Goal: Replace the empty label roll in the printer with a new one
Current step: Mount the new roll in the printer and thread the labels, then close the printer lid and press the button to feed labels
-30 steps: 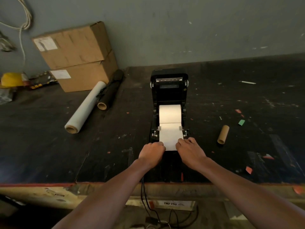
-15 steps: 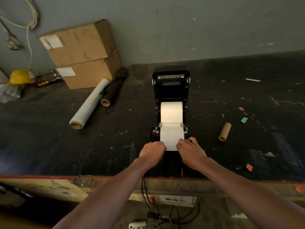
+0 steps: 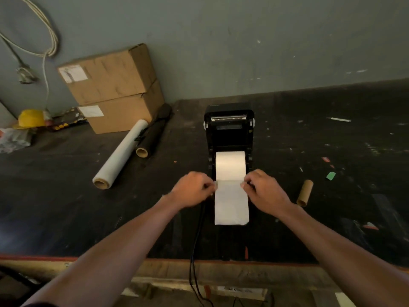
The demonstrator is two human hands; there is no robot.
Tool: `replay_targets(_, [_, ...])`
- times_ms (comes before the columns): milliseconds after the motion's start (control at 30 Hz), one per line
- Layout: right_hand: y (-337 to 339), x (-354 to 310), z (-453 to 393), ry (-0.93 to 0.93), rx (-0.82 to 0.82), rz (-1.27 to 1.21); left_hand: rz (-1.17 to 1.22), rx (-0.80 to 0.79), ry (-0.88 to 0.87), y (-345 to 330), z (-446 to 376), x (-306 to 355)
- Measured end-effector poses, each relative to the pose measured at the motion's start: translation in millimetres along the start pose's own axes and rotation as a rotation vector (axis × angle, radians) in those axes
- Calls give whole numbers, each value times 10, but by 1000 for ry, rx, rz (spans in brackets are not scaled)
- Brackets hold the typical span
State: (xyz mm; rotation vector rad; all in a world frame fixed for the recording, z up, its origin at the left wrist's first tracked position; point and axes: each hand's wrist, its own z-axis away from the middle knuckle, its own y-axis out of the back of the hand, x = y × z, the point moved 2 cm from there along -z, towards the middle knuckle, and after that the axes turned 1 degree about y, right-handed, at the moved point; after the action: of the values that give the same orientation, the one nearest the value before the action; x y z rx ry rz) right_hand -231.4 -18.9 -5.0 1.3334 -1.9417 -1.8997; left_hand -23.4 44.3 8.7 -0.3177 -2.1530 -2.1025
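Observation:
A black label printer [image 3: 229, 129] stands in the middle of the dark table with its lid raised. A new white label roll [image 3: 230, 165] sits in its bay. A strip of labels [image 3: 231, 204] runs from the roll out over the printer's front. My left hand [image 3: 191, 190] pinches the small guide tab at the strip's left edge. My right hand [image 3: 264, 191] pinches the tab at the right edge. The empty cardboard core [image 3: 305, 192] lies on the table just right of my right hand.
Two stacked cardboard boxes [image 3: 110, 85] stand at the back left against the wall. A clear film roll [image 3: 120, 157] and a black roll [image 3: 152, 134] lie in front of them. A black cable [image 3: 194, 251] drops over the table's front edge. Paper scraps [image 3: 330, 175] dot the right side.
Both hands have left the strip's front end and moved up to the guide tabs on either side. The pulled-out strip now lies uncovered over the printer's front.

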Motion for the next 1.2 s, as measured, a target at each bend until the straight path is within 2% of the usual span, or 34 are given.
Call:
replay_targets(100, [477,76,-500,-150,163,-159,38,181,113,527,-488,-193])
replay_targets(200, [838,164,-1006,-319,190,-294,153,295,194,889,-1006,-287])
replay_targets(300, [982,286,-1457,-417,175,-333,279,301,272,1057,-1477,-359])
replay_targets(433, [967,402,-1869,-474,193,-350,406,192,352,1063,-1881,-481])
replay_targets(567, [879,436,-2048,-496,132,-383,423,87,307,898,-2045,-559])
replay_targets(700, [713,397,-2044,-498,35,-385,357,110,256,800,-2058,-625])
replay_targets(767, [644,372,-2013,-509,36,-387,330,129,221,781,-1991,-634])
replay_targets(967, [649,232,-1819,-535,118,-428,300,268,135,633,-1678,-579])
replay_targets(1200, [637,188,-1508,-541,83,-399,366,524,93,396,-1320,-459])
